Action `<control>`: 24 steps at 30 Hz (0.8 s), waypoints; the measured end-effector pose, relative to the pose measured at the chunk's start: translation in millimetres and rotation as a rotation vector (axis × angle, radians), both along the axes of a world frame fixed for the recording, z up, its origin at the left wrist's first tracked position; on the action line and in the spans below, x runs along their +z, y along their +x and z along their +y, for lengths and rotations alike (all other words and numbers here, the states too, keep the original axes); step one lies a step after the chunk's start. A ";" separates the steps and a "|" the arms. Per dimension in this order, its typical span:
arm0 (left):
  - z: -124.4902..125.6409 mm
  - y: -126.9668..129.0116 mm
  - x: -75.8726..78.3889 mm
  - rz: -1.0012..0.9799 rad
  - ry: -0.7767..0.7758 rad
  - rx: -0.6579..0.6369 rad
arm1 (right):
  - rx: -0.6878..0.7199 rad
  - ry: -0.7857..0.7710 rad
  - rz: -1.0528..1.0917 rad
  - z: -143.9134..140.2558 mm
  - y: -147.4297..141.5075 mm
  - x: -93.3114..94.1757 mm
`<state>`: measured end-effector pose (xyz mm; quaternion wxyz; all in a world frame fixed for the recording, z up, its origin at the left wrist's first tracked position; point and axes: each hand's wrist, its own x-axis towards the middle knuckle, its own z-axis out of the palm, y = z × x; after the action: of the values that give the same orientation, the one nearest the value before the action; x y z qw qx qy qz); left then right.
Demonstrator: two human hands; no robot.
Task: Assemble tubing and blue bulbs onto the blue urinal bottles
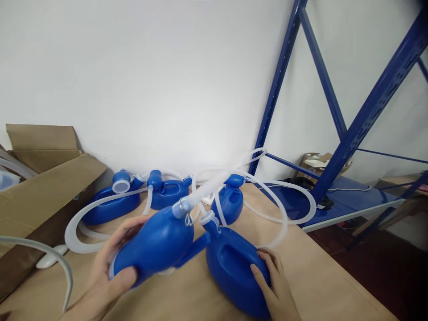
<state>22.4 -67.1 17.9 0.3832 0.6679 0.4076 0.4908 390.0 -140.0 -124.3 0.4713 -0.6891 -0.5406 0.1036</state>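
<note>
On plywood table: left hand grips glossy blue bottle, ribbed hose.

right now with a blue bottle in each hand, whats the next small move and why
Probably set the lifted bottle down on the bare wood of the table. The left hand holds it tilted above the table, its ribbed white hose arching over the bottles behind, while the right hand rests on the second bottle, which already lies flat. Their necks nearly touch, so the hoses could tangle.

Single head cam, fwd and down, close over wooden table, white wall behind.
</note>
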 end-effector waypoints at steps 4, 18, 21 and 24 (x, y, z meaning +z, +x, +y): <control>-12.7 15.9 -17.0 0.079 0.095 -0.133 | 0.005 0.029 -0.010 -4.1 -21.6 -1.4; 0.9 91.0 -55.3 0.354 0.104 0.004 | -0.075 0.231 -0.099 -4.3 -82.5 -31.6; 6.8 106.1 -41.8 0.346 0.124 -0.045 | -0.078 0.296 -0.163 -4.4 -84.6 -35.9; 14.8 115.1 -32.6 0.389 0.129 -0.079 | -0.129 0.307 -0.200 -5.7 -84.2 -36.9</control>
<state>137.5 -52.3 -14.7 0.2727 0.7886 0.4153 0.3624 305.8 -145.7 -161.2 0.5207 -0.6491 -0.5489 -0.0795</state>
